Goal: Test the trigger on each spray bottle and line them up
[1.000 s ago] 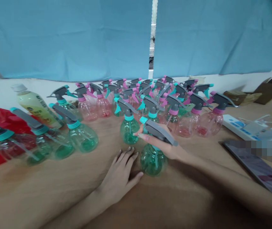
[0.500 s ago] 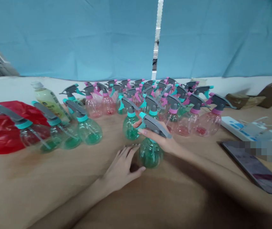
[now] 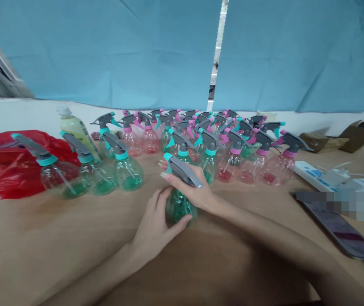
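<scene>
A green spray bottle with a grey trigger head and a teal nozzle stands upright at the middle of the wooden table, between both hands. My right hand is closed around its neck, just under the head. Curved around the left side of its round body is my left hand, thumb at the front. Just behind stand more green spray bottles and a row of pink ones. To the left is a group of three green bottles, the nearest of them upright.
A red plastic bag and a pale drink bottle lie behind the left group. On the right are a power strip, a phone and an open cardboard box. A blue cloth hangs at the back.
My right hand has brought the green spray bottle a little left and nearer. My left hand, flat on the table before, has come around the bottle's body. The view has shifted slightly.
</scene>
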`<state>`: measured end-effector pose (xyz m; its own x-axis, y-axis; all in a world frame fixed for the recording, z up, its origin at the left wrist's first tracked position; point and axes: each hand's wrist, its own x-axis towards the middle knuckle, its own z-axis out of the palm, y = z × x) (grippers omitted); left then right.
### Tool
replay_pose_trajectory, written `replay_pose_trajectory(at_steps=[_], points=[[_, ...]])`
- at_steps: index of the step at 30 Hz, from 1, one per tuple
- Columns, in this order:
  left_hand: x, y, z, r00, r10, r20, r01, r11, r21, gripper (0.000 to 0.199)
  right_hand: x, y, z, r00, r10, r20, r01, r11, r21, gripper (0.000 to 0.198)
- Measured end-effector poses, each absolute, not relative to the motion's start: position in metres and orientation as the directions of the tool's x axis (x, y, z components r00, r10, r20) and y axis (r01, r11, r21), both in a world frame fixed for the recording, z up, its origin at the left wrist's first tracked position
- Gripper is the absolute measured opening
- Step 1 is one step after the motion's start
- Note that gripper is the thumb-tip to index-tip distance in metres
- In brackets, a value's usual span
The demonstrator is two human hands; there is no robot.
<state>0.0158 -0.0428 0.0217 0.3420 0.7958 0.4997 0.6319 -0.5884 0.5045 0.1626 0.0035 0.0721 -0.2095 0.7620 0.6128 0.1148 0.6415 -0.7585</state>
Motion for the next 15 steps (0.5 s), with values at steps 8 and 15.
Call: replay_pose_trajectory(at_steps=[8, 15], points=[[-0.026, -0.030, 0.039, 0.374, 0.750, 0.546, 0.785, -0.569, 0.244, 0.050, 0.125, 0.023, 0.081, -0.237, 0.688, 0.686, 0.204, 0.726, -0.657, 0.034], [-0.039, -0.010, 0.051, 0.362, 0.725, 0.586, 0.894, -0.448, 0.002, 0.056, 0.143, 0.035, 0.088, -0.328, 0.641, 0.694, 0.302, 0.767, -0.566, 0.046]])
